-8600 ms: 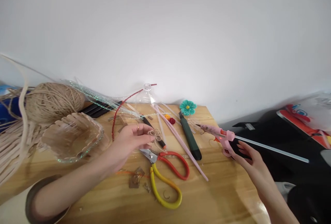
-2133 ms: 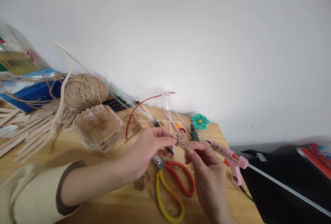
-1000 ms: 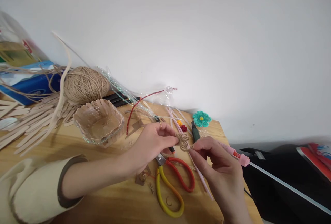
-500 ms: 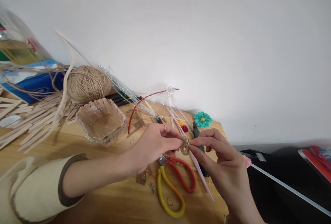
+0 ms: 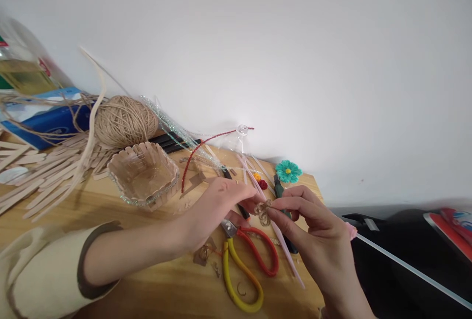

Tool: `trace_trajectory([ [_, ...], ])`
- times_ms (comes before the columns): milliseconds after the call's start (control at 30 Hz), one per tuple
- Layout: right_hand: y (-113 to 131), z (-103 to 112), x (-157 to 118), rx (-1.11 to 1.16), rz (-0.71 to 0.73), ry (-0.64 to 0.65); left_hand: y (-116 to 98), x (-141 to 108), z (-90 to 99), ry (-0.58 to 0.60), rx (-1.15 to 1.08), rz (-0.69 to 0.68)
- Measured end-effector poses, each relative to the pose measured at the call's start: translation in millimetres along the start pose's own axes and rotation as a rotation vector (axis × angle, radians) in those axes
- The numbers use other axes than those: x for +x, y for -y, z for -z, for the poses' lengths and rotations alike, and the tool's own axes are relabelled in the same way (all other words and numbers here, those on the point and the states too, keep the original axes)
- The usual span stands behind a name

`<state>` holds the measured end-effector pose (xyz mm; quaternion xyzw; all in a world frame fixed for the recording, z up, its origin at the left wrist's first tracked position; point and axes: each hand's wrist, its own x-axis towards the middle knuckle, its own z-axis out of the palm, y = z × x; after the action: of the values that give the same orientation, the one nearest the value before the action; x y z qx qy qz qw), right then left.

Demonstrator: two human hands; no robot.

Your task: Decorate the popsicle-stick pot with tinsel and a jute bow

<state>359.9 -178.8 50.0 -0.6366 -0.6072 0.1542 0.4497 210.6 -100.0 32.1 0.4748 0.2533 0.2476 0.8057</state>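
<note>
A small looped twine piece [image 5: 263,213] is pinched between the thumb and index finger of my right hand [image 5: 313,230]. My left hand [image 5: 221,211] is at the left side of the twine piece, its fingers bent toward it and partly hidden behind the hand; whether they grip it cannot be made out. Scissors [image 5: 250,260] with one red and one yellow handle lie below the hands. Behind the fingers are a pink strip [image 5: 283,243], a dark green tool [image 5: 278,187], and small orange [image 5: 255,176] and red [image 5: 262,184] flowers.
A stick-walled basket [image 5: 143,176], a twine ball [image 5: 125,121] and many wooden sticks [image 5: 55,171] occupy the left. A teal flower [image 5: 288,171] lies near the right table edge. A clear bottle [image 5: 242,137] stands by the wall.
My left hand's fingers have shifted and its thumb no longer shows pressed against the twine piece. My right hand keeps its pinch almost in the same place.
</note>
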Motion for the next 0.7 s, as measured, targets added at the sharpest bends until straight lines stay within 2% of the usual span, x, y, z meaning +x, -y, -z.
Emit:
trace_trajectory([
  [233,1.0,-0.6,0.2,0.02,-0.046,-0.008,-1.1,-0.5,-4.5,0.016,0.103,0.041],
  [400,1.8,-1.2,0.0,0.029,-0.076,-0.035,-0.1,1.3,-5.0,0.014,0.086,0.031],
  [700,-4.4,-2.8,-2.3,0.044,-0.079,-0.059,5.2,0.9,-3.3,0.044,0.102,-0.04],
])
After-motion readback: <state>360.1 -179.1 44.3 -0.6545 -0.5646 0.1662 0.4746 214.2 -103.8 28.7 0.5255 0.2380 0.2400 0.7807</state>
